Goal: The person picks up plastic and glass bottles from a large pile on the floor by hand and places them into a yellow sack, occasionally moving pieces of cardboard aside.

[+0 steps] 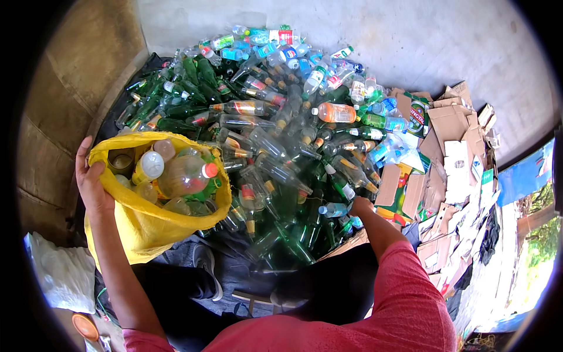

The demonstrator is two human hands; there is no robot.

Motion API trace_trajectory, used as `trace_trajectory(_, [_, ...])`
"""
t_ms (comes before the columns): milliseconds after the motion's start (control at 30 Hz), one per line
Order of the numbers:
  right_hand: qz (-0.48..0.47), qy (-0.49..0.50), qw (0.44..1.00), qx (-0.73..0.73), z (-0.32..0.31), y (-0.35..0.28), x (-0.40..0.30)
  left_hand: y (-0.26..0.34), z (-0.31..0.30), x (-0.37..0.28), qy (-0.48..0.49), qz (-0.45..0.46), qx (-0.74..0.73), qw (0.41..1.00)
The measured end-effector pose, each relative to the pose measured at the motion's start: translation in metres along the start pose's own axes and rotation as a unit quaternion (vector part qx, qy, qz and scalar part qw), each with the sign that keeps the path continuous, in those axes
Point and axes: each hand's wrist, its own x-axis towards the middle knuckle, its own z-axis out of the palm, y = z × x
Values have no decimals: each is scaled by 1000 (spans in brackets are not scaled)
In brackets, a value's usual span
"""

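My left hand (pixel 94 185) grips the rim of a yellow woven sack (pixel 154 237) at the left, its thumb over the edge. The sack's mouth gapes, showing a large clear plastic bottle with a red cap (pixel 182 176), a yellow container with a white top (pixel 149 167) and other bottles. On the right, my right hand (pixel 361 206) is at the end of a small clear plastic bottle with a blue label (pixel 333 210), its fingers closed around it as far as can be seen. Beneath and beyond both hands spreads a heap of glass bottles (pixel 272 171).
Plastic bottles (pixel 281 53) lie along the heap's far side, against a pale wall (pixel 374 31). Flattened cardboard (pixel 448 123) is piled at the right. A brown curved panel (pixel 79 75) stands at the left, with a white plastic bag (pixel 61 273) below it.
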Motion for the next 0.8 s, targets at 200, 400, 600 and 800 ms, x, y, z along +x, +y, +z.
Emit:
trace_trajectory(200, [-2,46,996,70,-31,13,-1,-2,5,1,-3,5,-4,1000])
trace_trajectory(400, [-105,206,959,167,-95,12,-38,-1,3,-7,25,25,38,999])
trace_trajectory(600, [-180,262,883,346,-170,-45,-137,0,11,-11,24,17,-31,999])
trace_trajectory(800, [-319,179,742,562,-190,-107,-211,6,14,-18,41,-9,-30,999])
